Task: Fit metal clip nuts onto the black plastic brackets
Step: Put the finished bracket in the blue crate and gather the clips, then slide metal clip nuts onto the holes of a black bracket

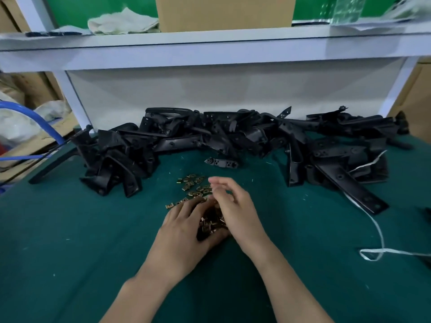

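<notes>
Several brass-coloured metal clip nuts (pixel 194 185) lie loose on the green mat at the centre. My left hand (pixel 184 229) is cupped and holds a heap of clip nuts (pixel 211 223) in its curled fingers. Beside and partly over that heap is my right hand (pixel 233 206), with its fingers loosely bent above the nuts; whether it pinches one is hidden. A long pile of black plastic brackets (pixel 210 134) stretches across the back of the mat. One small bracket (pixel 221 163) lies apart, just beyond the loose nuts.
A long flat black bracket (pixel 352 188) lies at the right with a white string (pixel 380 234) trailing across the mat. A white shelf frame (pixel 210 50) stands behind the pile, with a cardboard box (pixel 224 12) on top. Blue hose (pixel 39 122) at the left.
</notes>
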{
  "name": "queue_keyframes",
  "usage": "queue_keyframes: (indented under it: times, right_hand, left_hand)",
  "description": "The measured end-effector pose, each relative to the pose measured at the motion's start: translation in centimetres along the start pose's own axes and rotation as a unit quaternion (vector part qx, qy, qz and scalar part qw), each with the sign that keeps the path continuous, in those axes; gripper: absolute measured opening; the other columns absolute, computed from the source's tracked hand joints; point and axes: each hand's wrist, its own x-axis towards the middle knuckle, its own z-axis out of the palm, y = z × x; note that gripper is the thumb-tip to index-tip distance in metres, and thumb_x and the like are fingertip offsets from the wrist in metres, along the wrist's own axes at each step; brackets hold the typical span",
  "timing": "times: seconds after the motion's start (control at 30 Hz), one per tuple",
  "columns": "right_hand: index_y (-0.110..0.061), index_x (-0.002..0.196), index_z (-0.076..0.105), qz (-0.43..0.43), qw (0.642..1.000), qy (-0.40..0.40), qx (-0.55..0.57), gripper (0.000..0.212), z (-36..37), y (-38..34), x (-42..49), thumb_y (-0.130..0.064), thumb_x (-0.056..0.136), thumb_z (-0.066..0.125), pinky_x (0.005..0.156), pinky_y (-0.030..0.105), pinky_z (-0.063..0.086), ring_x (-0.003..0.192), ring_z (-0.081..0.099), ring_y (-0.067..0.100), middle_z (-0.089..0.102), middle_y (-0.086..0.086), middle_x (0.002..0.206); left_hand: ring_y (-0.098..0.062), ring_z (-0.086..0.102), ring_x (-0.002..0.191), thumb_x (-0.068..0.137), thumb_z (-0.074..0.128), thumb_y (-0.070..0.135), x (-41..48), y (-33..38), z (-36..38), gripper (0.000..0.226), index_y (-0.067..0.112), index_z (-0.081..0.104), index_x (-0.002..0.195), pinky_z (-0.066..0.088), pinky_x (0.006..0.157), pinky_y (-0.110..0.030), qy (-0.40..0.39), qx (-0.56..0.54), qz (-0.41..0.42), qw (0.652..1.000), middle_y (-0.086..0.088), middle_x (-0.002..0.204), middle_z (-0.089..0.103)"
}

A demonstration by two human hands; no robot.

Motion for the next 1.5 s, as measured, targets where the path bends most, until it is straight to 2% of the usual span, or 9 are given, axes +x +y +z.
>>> queue_keyframes:
  times: [0.13,0.27,0.37,0.57,0.9,1.07,1.33,1.4,1.5]
  right_hand:
    - [-0.036,0.104,0.070,0.009,0.995,0.078,0.057,0.025,-0.1,-0.2,0.2,-0.019,0.100,0.051,0.090,0.034,0.055,0.098,0.068,0.006,0.070,-0.014,0.104]
    - [-0.037,0.119,0.059,-0.069,0.953,0.261,-0.138,0.030,-2.5,-0.1,0.4,-0.017,0.099,0.051,0.094,0.027,0.046,0.108,0.050,-0.003,0.055,-0.022,0.118]
    - [-0.023,0.140,0.047,-0.055,0.900,0.357,-0.244,0.043,-5.2,-0.2,0.9,-0.014,0.099,0.052,0.099,0.038,0.042,0.110,0.038,0.008,0.046,-0.001,0.136]
    - [-0.015,0.155,0.025,0.056,0.891,0.289,-0.347,0.059,-8.4,0.2,1.3,-0.020,0.102,0.050,0.107,0.047,0.038,0.128,0.044,0.031,0.040,0.010,0.149]
    - [-0.018,0.123,0.059,0.012,0.853,0.289,-0.434,0.028,-8.4,0.6,1.4,-0.032,0.100,0.055,0.095,0.040,0.038,0.106,0.051,0.025,0.065,0.000,0.111]
    - [-0.015,0.116,0.064,-0.133,0.833,0.416,-0.340,0.022,-8.2,-1.2,1.1,-0.026,0.098,0.058,0.091,0.040,0.042,0.099,0.041,0.020,0.055,0.003,0.105]
    - [-0.016,0.123,0.058,-0.251,0.867,0.430,0.003,0.026,-10.7,-7.9,0.7,-0.021,0.098,0.062,0.079,0.013,0.042,0.083,0.052,-0.008,0.055,-0.011,0.093]
    - [-0.020,0.124,0.057,-0.212,0.876,0.424,0.090,0.031,-11.7,-8.5,0.7,-0.026,0.096,0.066,0.087,0.023,0.047,0.085,0.051,-0.007,0.059,-0.007,0.097]
    - [-0.029,0.118,0.059,-0.116,0.890,0.386,0.215,0.030,-13.1,-8.4,1.0,-0.034,0.092,0.072,0.111,0.044,0.043,0.118,0.058,0.010,0.065,0.003,0.129]
  left_hand:
    - [-0.003,0.035,0.127,0.087,0.045,0.066,-0.2,0.1,-0.3,0.053,0.043,0.048,0.135,0.044,0.099,-0.029,0.019,0.006,0.011,1.000,0.029,0.133,0.043]
    - [-0.006,0.041,0.117,0.093,0.051,0.053,-0.3,0.3,-0.5,0.039,0.038,0.059,0.129,0.042,0.099,-0.028,0.048,0.022,0.025,0.998,0.023,0.123,0.051]
    - [-0.009,0.044,0.111,0.094,0.054,0.049,-0.4,0.6,-0.5,0.036,0.036,0.062,0.126,0.043,0.095,-0.030,0.063,0.029,0.025,0.997,0.019,0.118,0.055]
    - [-0.013,0.052,0.101,0.095,0.053,0.045,-0.7,0.9,-0.5,0.030,0.034,0.065,0.120,0.050,0.081,-0.029,0.084,0.062,0.019,0.994,0.015,0.110,0.058]
    - [-0.013,0.058,0.088,0.095,0.056,0.040,-0.6,1.5,-0.7,0.022,0.025,0.066,0.107,0.052,0.062,-0.029,0.096,0.092,0.005,0.991,0.014,0.098,0.060]
    - [-0.014,0.060,0.089,0.097,0.053,0.041,-0.6,1.7,-0.8,0.024,0.022,0.066,0.105,0.053,0.060,-0.032,0.095,0.099,0.005,0.990,0.012,0.095,0.061]
    - [-0.018,0.062,0.092,0.100,0.038,0.044,-0.7,1.8,-0.9,0.035,0.020,0.062,0.104,0.055,0.063,-0.036,0.082,0.118,0.013,0.990,0.009,0.096,0.061]
    - [-0.018,0.063,0.091,0.100,0.036,0.045,-0.8,1.7,-0.9,0.035,0.020,0.061,0.103,0.055,0.062,-0.036,0.082,0.119,0.013,0.989,0.009,0.094,0.060]
    - [-0.018,0.061,0.089,0.100,0.033,0.047,-0.6,1.7,-0.8,0.037,0.020,0.059,0.099,0.052,0.058,-0.035,0.081,0.116,0.012,0.990,0.010,0.091,0.059]
